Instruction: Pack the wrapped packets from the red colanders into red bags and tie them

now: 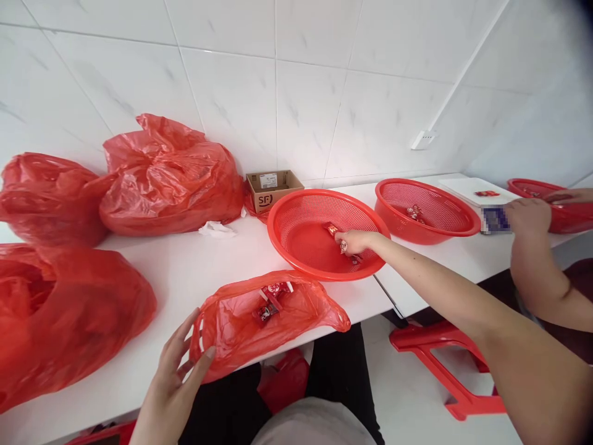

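Open red bag (222, 330) sat at tabletop's (178, 266) front edge. Left hand (178, 364): thumb and fingers spread, touching bag's left rim. Right hand (356, 242): fingers curled around a wrapped packet (343, 246) inside basket (301, 238), behind-right of bag. Carton (273, 193) near back edge.

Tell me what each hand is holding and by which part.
The left hand holds the open red bag by its left end. The right hand is at a wrapped packet in the basket; a grip cannot be told.
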Demonstrator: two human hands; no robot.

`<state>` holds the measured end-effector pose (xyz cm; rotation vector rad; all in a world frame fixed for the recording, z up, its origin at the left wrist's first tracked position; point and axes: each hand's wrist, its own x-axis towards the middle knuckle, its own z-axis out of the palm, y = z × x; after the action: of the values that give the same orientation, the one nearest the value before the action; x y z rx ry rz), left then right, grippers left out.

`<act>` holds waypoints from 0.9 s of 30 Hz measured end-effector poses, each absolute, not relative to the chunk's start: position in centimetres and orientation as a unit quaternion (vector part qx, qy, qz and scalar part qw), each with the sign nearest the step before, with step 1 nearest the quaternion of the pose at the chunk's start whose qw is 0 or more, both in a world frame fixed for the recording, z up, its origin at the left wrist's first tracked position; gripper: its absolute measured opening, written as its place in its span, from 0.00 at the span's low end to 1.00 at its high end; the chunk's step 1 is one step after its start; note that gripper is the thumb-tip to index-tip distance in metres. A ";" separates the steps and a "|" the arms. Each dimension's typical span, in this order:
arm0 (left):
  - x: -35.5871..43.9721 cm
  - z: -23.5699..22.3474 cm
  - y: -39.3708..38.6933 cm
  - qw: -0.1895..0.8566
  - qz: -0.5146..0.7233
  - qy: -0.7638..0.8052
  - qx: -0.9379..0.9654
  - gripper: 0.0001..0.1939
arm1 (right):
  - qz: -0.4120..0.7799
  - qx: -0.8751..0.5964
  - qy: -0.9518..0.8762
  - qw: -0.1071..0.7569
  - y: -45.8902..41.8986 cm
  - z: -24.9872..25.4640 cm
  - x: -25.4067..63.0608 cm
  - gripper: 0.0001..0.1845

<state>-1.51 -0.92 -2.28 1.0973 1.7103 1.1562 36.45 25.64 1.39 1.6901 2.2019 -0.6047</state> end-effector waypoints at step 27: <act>-0.9 0.2 0.2 0.430 0.552 0.603 0.383 0.32 | -0.391 0.306 0.859 -0.128 12.2 5.6 21.3 0.36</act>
<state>-0.94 0.24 0.17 0.9548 1.5048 1.3771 21.29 12.17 5.61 1.0477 2.9427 -1.3391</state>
